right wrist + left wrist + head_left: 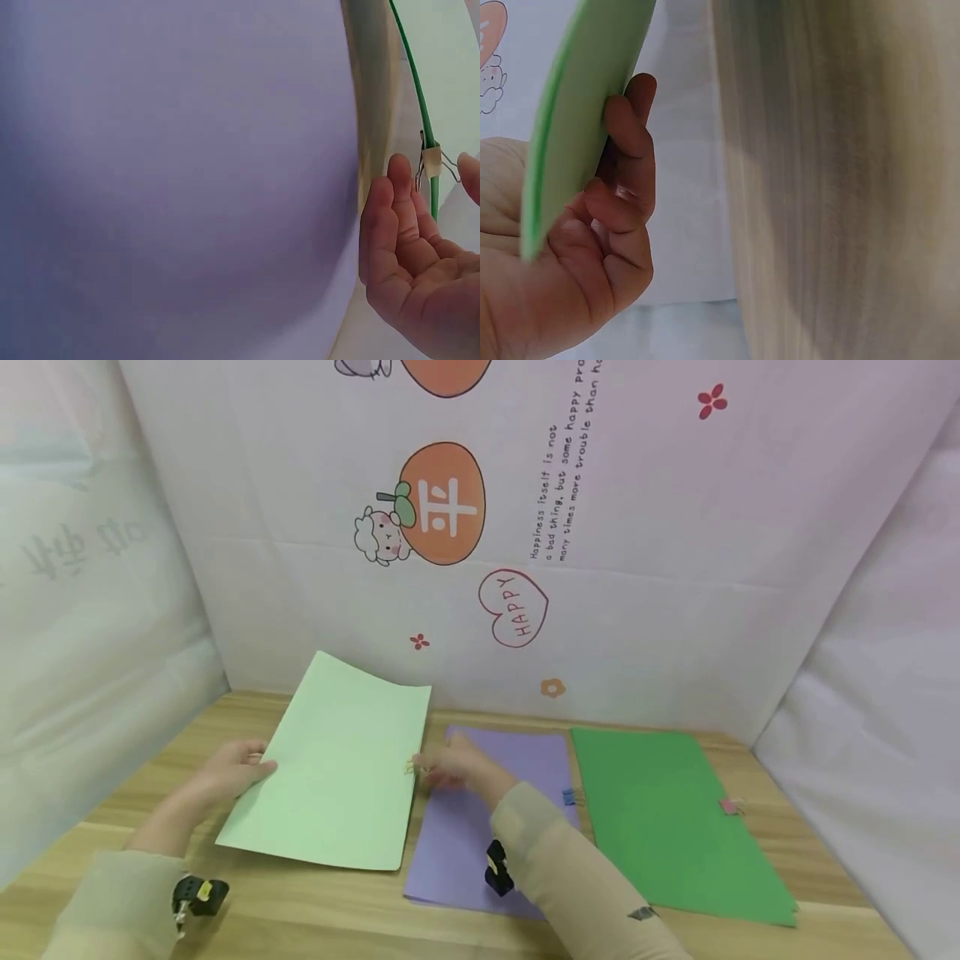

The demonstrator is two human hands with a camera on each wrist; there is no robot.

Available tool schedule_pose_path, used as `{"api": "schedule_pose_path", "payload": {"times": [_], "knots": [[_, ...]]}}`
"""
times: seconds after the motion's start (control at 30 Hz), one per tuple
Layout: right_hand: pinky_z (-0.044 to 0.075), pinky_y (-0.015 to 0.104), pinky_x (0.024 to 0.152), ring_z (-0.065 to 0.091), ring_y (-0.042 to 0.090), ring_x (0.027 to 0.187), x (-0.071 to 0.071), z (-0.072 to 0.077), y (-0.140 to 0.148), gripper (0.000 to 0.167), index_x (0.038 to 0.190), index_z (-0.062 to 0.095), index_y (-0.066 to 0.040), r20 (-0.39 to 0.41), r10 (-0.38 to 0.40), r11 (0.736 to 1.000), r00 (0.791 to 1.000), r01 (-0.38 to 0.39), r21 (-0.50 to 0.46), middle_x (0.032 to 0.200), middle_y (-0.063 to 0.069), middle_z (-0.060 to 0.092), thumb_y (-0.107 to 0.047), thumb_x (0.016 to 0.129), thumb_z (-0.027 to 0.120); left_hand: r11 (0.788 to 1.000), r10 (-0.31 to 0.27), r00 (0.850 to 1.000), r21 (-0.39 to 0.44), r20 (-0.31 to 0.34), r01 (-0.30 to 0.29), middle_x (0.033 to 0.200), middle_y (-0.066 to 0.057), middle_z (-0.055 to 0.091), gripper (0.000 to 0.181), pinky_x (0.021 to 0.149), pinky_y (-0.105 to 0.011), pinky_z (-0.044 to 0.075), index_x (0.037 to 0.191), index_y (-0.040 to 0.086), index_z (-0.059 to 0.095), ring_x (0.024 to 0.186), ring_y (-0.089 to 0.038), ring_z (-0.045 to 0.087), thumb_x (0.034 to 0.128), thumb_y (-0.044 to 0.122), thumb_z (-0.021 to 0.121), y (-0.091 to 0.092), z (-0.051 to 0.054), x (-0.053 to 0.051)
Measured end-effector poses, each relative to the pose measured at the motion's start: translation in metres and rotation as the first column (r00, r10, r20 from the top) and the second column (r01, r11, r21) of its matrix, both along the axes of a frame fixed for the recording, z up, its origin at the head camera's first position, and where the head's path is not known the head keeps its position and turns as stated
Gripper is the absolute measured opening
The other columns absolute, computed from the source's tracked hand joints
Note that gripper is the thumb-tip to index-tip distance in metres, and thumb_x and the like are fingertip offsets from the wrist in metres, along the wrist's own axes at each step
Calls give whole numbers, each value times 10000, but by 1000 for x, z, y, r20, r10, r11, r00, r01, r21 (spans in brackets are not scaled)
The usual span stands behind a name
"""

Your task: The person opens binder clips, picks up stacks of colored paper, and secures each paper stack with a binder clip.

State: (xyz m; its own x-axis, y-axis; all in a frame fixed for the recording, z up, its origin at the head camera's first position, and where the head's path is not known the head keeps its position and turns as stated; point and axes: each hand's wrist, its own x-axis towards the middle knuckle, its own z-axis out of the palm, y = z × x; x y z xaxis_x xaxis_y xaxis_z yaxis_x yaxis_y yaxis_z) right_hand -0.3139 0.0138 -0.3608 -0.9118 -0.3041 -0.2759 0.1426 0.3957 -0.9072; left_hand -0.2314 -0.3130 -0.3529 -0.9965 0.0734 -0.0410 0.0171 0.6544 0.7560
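Observation:
My left hand (234, 770) grips the left edge of a light green paper stack (337, 768), which is lifted and tilted above the table. In the left wrist view, the curled fingers of the left hand (592, 232) lie along the underside of the stack (577, 120). A yellowish binder clip (432, 160) sits on the stack's right edge, its wire handles spread to both sides. My right hand (461, 764) is at this clip, with the thumb on one handle and the fingers by the other in the right wrist view. Part of the thumb is out of that view.
Right of the green stack lies purple paper (480, 843) with a blue binder clip (570, 797) on its right edge. Farther right is dark green paper (675, 827) with a pink binder clip (731, 807). White printed cloth (637, 527) hangs behind the wooden table (315, 910).

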Motion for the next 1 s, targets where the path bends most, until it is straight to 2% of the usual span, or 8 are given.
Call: {"api": "schedule_pose_path", "payload": {"times": [0.1, 0.17, 0.3, 0.4, 0.5, 0.7, 0.8, 1.0], "knots": [[561, 274, 643, 650, 164, 667, 1, -4, 1, 351, 1052, 654, 72, 10, 26, 998, 1000, -27, 48, 869, 170, 742, -218, 883, 753, 1000, -25, 1000, 12, -1, 25, 1286, -381, 559, 420, 839, -414, 562, 1344, -172, 449, 1051, -354, 643, 1032, 108, 474, 0, -5, -2], [525, 250, 593, 619, 150, 621, 3, -6, 2, 268, 906, 691, 29, 9, 38, 997, 999, -39, 73, 813, 152, 740, -231, 886, 753, 999, -38, 999, 2, 5, 38, 1288, -368, 564, 399, 863, -429, 555, 1328, -163, 472, 1085, -382, 628, 1030, 103, 474, 0, -7, -2], [436, 216, 503, 538, 131, 531, 5, -6, 0, 313, 856, 695, 60, -55, 74, 990, 996, -66, 125, 685, 116, 691, -247, 898, 741, 998, -51, 999, -21, 10, 52, 1307, -372, 547, 393, 902, -492, 541, 1321, -163, 476, 1152, -470, 580, 1036, 107, 461, 0, -8, -3], [391, 209, 465, 488, 124, 491, 8, -3, -5, 370, 835, 702, 104, -137, 123, 975, 983, -94, 199, 656, 142, 680, -257, 914, 719, 999, -43, 999, -19, 21, 43, 1228, -352, 595, 402, 840, -432, 560, 1321, -184, 460, 1010, -356, 645, 1037, 100, 453, -1, -7, -5], [372, 220, 450, 469, 134, 471, 11, 0, -9, 401, 798, 703, 128, -186, 161, 962, 969, -113, 248, 705, 223, 709, -252, 926, 705, 1000, -24, 999, -14, 41, 24, 1134, -311, 636, 401, 748, -349, 558, 1317, -200, 449, 886, -206, 639, 1029, 79, 453, 0, -8, -7], [408, 230, 466, 510, 149, 487, 10, -3, -9, 431, 624, 631, 27, -231, 166, 957, 959, -100, 273, 696, 206, 708, -256, 946, 681, 999, -31, 998, -10, 53, 32, 1109, -323, 639, 433, 724, -347, 571, 1351, -213, 411, 827, -188, 652, 1020, 61, 456, -1, -12, -9], [485, 243, 520, 596, 179, 548, 9, -2, -3, 391, 683, 647, 8, -239, 165, 954, 957, -93, 286, 733, 188, 719, -267, 961, 656, 999, -43, 997, -13, 56, 44, 1099, -314, 649, 437, 717, -341, 577, 1345, -209, 428, 815, -180, 657, 1017, 77, 466, -3, -13, -8], [581, 317, 700, 717, 300, 787, 2, 4, 20, 332, 1059, 669, 77, -268, 134, 964, 954, -63, 258, 888, 199, 738, -242, 980, 625, 998, -23, 995, -59, 101, 29, 903, -160, 685, 420, 641, -315, 551, 1272, -248, 450, 719, -147, 627, 1023, 90, 443, -10, -13, -7]]}}
